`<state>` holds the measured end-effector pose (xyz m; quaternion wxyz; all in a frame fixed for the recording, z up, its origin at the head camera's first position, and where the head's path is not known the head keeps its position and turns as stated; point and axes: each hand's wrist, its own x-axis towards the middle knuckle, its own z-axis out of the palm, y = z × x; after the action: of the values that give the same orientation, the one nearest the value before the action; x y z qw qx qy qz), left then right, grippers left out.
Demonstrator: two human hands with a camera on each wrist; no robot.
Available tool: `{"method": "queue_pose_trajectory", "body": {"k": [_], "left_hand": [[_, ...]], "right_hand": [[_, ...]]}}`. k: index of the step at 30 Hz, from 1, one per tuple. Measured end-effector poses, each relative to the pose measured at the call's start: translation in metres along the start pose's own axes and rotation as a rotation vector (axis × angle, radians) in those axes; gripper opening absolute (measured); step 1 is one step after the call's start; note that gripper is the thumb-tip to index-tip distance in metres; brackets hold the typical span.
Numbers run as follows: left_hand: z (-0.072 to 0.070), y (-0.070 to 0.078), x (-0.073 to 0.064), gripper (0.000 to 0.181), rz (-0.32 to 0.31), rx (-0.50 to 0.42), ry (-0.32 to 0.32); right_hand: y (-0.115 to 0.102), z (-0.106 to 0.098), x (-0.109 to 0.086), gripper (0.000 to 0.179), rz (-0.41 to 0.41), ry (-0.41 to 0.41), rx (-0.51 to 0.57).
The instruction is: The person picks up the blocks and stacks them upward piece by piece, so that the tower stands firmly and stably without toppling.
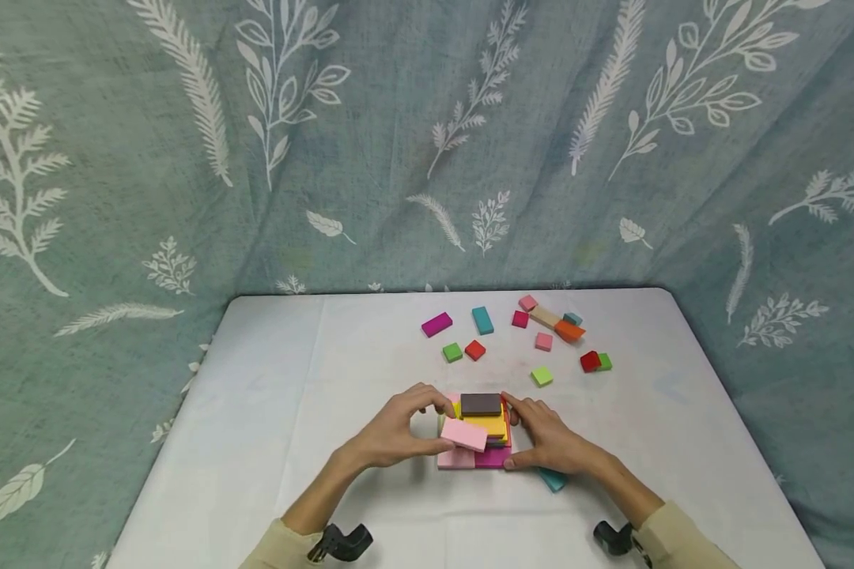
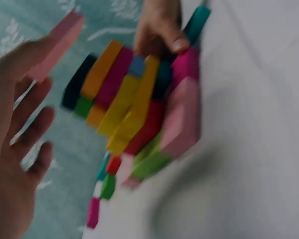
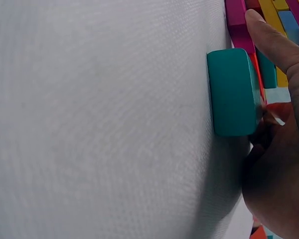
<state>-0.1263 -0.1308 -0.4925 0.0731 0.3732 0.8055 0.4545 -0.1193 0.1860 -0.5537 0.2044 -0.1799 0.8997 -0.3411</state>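
In the head view, my left hand (image 1: 398, 427) pinches a pink block (image 1: 464, 435) between thumb and fingers, tilted over the front of a block stack (image 1: 494, 427). The left wrist view shows this pink block (image 2: 57, 45) apart from the layered stack (image 2: 139, 99). My right hand (image 1: 551, 438) rests along the stack's right side, its thumb touching a magenta block (image 3: 239, 22) at the bottom and its index finger near the far corner. A dark block (image 1: 481, 404) lies on top. A teal block (image 3: 233, 92) is on the table beneath the right hand.
Loose blocks lie scattered behind the stack, among them a magenta block (image 1: 437, 324), a teal block (image 1: 482, 320), a lime block (image 1: 542, 376) and an orange block (image 1: 569, 330). A white cloth covers the table (image 1: 270, 379). A patterned curtain (image 1: 384, 142) hangs behind.
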Motion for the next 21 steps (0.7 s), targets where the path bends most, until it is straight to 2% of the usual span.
{"method": "queue_pose_trajectory", "body": {"k": [3, 7, 10, 15, 21], "left_hand": [[0.019, 0.002, 0.012, 0.035, 0.077, 0.146, 0.108], [0.037, 0.002, 0.021, 0.035, 0.099, 0.335, 0.207], [0.043, 0.001, 0.023, 0.036, 0.102, 0.417, 0.263], [0.044, 0.001, 0.024, 0.035, 0.108, 0.424, 0.312], [0.045, -0.003, 0.022, 0.033, 0.084, 0.365, 0.274]], "right_hand": [[0.001, -0.001, 0.000, 0.113, -0.032, 0.007, -0.002], [0.002, -0.002, 0.000, 0.113, -0.069, 0.006, -0.005], [0.003, -0.002, 0.000, 0.112, -0.070, 0.006, -0.007], [0.002, -0.001, -0.001, 0.112, -0.060, 0.013, 0.001], [0.003, -0.001, -0.002, 0.112, -0.047, 0.012, 0.007]]}}
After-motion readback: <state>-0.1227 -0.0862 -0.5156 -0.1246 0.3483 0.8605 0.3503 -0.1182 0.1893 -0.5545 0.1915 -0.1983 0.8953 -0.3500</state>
